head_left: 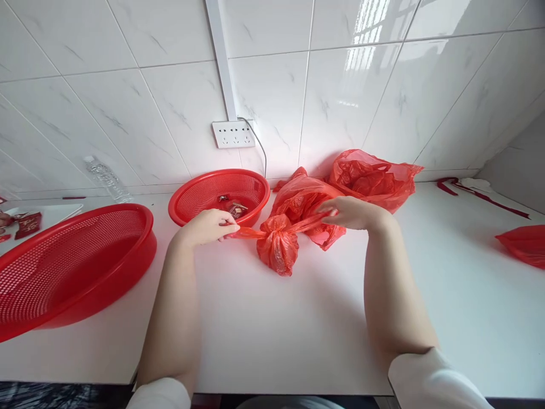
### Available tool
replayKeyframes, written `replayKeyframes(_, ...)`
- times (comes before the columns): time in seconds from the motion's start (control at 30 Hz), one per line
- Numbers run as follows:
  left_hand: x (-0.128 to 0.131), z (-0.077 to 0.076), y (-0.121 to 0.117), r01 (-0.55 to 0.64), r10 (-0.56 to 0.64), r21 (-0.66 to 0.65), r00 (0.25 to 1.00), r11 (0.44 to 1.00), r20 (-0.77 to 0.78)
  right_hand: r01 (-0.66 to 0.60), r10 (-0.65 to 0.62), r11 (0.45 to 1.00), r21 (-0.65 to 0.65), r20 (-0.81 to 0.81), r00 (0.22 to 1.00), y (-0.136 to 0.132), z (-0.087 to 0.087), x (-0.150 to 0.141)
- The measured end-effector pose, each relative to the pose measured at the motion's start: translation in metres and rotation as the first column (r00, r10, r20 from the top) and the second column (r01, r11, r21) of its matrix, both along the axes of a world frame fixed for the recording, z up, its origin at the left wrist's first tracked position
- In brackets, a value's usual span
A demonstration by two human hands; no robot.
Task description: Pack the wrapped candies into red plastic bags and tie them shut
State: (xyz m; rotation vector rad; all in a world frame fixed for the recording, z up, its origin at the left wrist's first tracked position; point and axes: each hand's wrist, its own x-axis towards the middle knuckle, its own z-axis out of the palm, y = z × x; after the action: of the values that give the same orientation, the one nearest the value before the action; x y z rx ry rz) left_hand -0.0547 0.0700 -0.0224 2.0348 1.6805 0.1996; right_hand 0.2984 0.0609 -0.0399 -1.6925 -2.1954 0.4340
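Note:
A small red plastic bag (pixel 276 247) sits bunched on the white counter (pixel 264 335), its two handle ends pulled out sideways. My left hand (pixel 209 225) is closed on the left handle end. My right hand (pixel 353 212) is closed on the right handle end, drawn taut above the bag. Just behind the small bag lies a second red plastic bag (pixel 304 201), and a third red bag (pixel 372 179) rests against the tiled wall.
A small red mesh basket (pixel 219 193) with small items inside stands behind my left hand. A large red mesh basket (pixel 63 261) is at the left. A clear bottle (pixel 106 179), a wall socket (pixel 233 134), red ribbon (pixel 477 192) and a red item (pixel 525 244) lie around.

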Motion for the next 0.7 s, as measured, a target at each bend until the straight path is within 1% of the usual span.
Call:
replayKeyframes(0.07, -0.002, 0.004, -0.004, -0.044, 0.039, 0.083, 0.997, 0.996, 0.067, -0.105, 0.108, 0.994, 0.039, -0.067, 0.992, -0.004, 0.004, -0.014)
replayKeyframes(0.13, -0.002, 0.007, -0.008, -0.064, 0.047, 0.177, 0.994, 0.982, 0.1, -0.229, 0.237, 0.969, 0.091, -0.09, 0.967, -0.006, 0.001, -0.036)
replayKeyframes(0.2, 0.0, 0.01, -0.01, -0.053, 0.03, 0.236, 0.995, 0.97, 0.097, -0.372, 0.377, 0.921, 0.116, -0.027, 0.926, -0.005, -0.011, -0.064)
replayKeyframes(0.27, 0.002, 0.01, -0.012, -0.036, 0.017, 0.244, 0.996, 0.969, 0.082, -0.473, 0.468, 0.871, 0.132, 0.072, 0.881, -0.004, -0.028, -0.093)
replayKeyframes(0.33, 0.003, 0.011, -0.012, -0.026, 0.009, 0.242, 0.998, 0.97, 0.068, -0.534, 0.513, 0.835, 0.137, 0.161, 0.843, -0.007, -0.043, -0.117)
replayKeyframes(0.4, 0.0, 0.011, -0.011, -0.023, 0.009, 0.249, 0.998, 0.968, 0.057, -0.548, 0.511, 0.828, 0.118, 0.243, 0.824, -0.014, -0.05, -0.128)
replayKeyframes(0.47, -0.006, 0.011, -0.01, -0.024, 0.011, 0.256, 0.999, 0.966, 0.049, -0.532, 0.492, 0.842, 0.091, 0.275, 0.826, -0.026, -0.048, -0.122)
replayKeyframes(0.53, -0.013, 0.01, -0.006, -0.014, 0.005, 0.271, 0.999, 0.962, 0.033, -0.503, 0.481, 0.862, 0.067, 0.212, 0.851, -0.041, -0.038, -0.1)
replayKeyframes(0.6, -0.018, 0.008, -0.002, 0.008, -0.01, 0.298, 1.0, 0.955, 0.006, -0.45, 0.445, 0.893, 0.032, 0.098, 0.89, -0.057, -0.027, -0.066)
replayKeyframes(0.67, -0.02, 0.008, 0.001, 0.002, 0.005, 0.295, 1.0, 0.956, -0.025, -0.325, 0.326, 0.945, -0.036, 0.03, 0.945, -0.071, -0.018, -0.023)
replayKeyframes(0.7, -0.02, 0.008, 0.002, -0.012, 0.024, 0.279, 0.999, 0.96, -0.04, -0.239, 0.243, 0.968, -0.078, 0.033, 0.97, -0.078, -0.016, 0.0)
